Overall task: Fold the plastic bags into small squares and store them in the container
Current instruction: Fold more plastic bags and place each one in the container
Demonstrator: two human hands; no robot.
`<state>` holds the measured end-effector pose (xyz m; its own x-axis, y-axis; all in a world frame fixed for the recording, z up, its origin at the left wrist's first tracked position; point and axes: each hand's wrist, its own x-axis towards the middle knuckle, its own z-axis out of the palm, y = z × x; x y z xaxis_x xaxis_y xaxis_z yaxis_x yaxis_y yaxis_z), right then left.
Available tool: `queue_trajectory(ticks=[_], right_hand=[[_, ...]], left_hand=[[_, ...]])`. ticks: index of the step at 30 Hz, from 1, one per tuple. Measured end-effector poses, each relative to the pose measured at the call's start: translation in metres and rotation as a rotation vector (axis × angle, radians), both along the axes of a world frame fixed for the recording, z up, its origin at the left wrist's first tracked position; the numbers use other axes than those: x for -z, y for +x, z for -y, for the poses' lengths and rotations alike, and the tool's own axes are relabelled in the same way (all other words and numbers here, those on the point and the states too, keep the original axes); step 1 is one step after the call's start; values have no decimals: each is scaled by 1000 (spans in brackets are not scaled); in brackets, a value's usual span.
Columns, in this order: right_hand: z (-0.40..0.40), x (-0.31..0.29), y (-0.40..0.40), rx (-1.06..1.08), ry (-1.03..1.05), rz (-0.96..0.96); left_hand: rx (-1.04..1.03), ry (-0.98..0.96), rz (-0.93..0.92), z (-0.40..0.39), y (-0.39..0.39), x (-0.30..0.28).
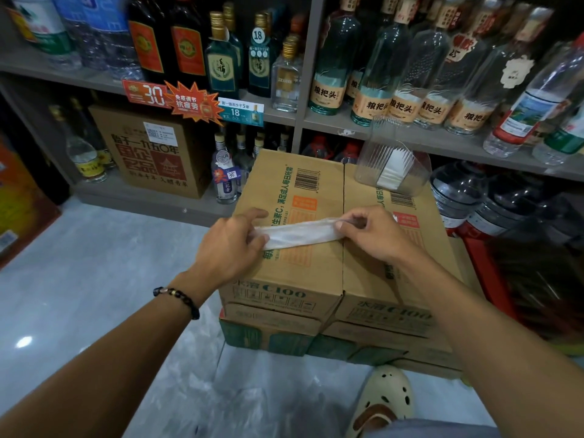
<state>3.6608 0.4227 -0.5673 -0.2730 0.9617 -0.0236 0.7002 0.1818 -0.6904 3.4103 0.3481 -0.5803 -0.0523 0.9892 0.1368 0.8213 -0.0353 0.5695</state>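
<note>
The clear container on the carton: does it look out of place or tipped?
Yes. The clear container leans over at the far edge of the cardboard carton, not upright, with white folded bags inside. Nothing has spilled.

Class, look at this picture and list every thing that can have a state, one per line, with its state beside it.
Plastic bag: folded into a long narrow strip, lying on the carton.
Left hand: pinching the strip's left end.
Right hand: pinching the strip's right end.
Clear container: open-topped, folded white bags inside, standing on the carton.
Cardboard carton: closed, stacked on other cartons.
</note>
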Motion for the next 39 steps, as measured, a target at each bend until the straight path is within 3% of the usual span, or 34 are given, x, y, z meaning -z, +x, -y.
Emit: queue_trajectory(ticks=[4, 7, 10, 12, 18, 20, 23, 26, 29, 31, 39], right_hand=[[-3, 0, -6, 46, -14, -4], [-6, 0, -10, 80, -22, 30], [-8, -1, -12, 80, -35, 34], [-8, -2, -12, 70, -44, 44], [-11, 3, -15, 149, 8, 92], [-10, 8, -17, 233, 77, 171], [-2, 9, -19, 311, 338, 451], [15, 0, -32, 75, 466, 437], [40, 1, -60, -337, 270, 484], [49, 11, -72, -496, 176, 575], [36, 27, -44, -497, 125, 759]], left_hand=[[-76, -49, -64, -10, 2, 2], [-78, 121, -217, -4, 3, 7], [118, 287, -345, 6, 1, 20], [217, 225, -424, 9, 0, 32], [221, 116, -487, 12, 0, 41], [213, 111, -499, 13, -1, 41], [203, 111, -520, 16, 1, 40], [198, 104, -522, 17, 1, 38], [205, 104, -524, 17, 1, 38], [210, 110, -543, 18, 0, 39], [206, 119, -548, 19, -1, 38]])
